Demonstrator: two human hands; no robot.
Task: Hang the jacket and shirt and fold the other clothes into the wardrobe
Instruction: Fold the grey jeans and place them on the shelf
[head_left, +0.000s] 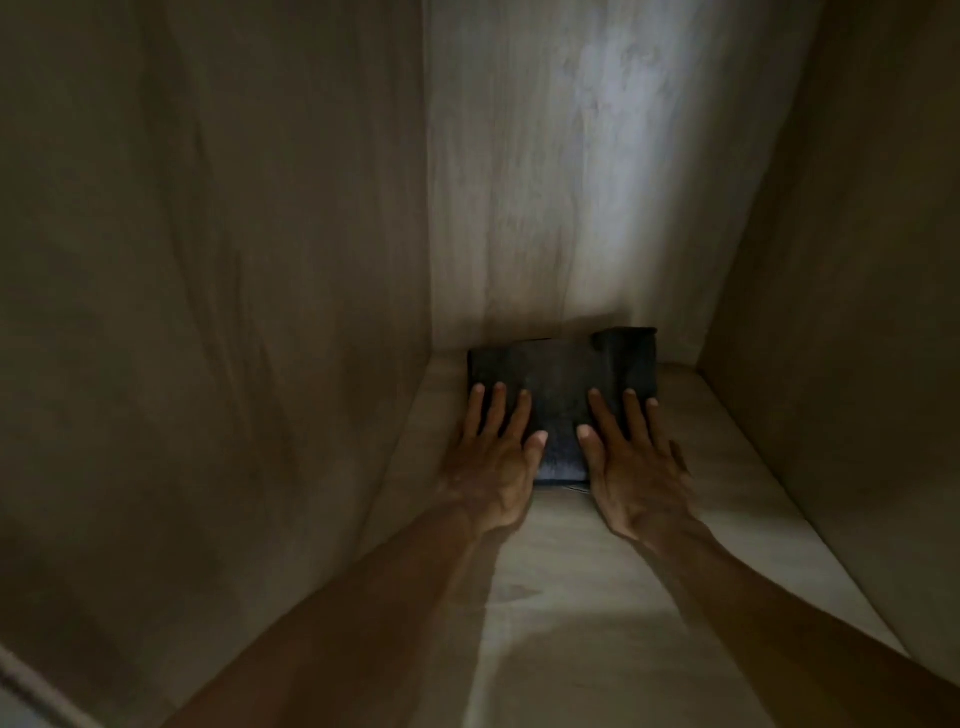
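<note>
A dark folded garment (556, 374) lies flat on the pale wooden shelf (566, 587) inside the wardrobe, pushed against the back wall. Its far right corner stands up a little against that wall. My left hand (493, 457) rests palm down on the garment's near left part, fingers spread. On the near right part lies my right hand (631, 462), also flat with fingers apart. Neither hand grips the cloth. Both forearms reach in from the bottom of the view. The jacket and shirt are out of view.
The wardrobe's left side panel (208, 312) and right side panel (857, 260) close in the compartment. Its back wall (561, 182) is lit by a pale patch of light. The interior is dim.
</note>
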